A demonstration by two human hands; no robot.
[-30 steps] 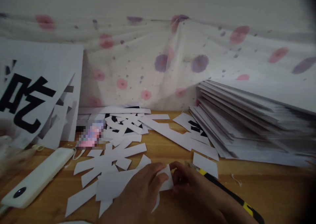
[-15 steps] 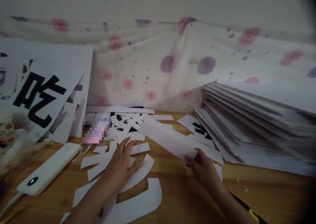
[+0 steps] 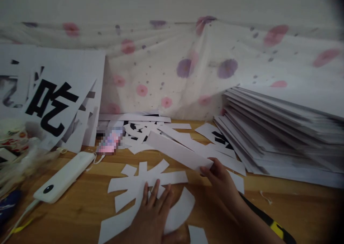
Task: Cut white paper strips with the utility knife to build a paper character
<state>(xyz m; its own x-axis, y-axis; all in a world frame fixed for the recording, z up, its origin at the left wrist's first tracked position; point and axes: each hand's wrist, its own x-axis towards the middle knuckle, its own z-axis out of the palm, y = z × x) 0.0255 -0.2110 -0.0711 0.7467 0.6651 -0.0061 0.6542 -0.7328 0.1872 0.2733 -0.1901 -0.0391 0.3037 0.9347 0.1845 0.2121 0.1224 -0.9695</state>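
My right hand (image 3: 219,176) pinches the near end of a long white paper strip (image 3: 177,149), which slants up and to the left over the loose paper. Spread flat, my left hand (image 3: 154,208) presses on a white paper cut-out (image 3: 126,185) with several arms, shaped like part of a character. A curved white piece (image 3: 182,208) lies by the left hand's fingers, partly under it. Another white piece (image 3: 197,235) sits at the bottom edge, cut off by the frame.
A thick stack of white sheets (image 3: 268,140) stands at the right. White boards with black characters (image 3: 52,106) lean at the left. A power bank (image 3: 64,177) is cabled to a blurred phone (image 3: 110,140). Scraps (image 3: 139,133) lie at the back; a black-and-yellow tool (image 3: 264,217) is beneath my right forearm.
My left hand has moved down and right and now lies flat on the cut-out, which has shifted toward me and to the right. My right hand still holds the strip.
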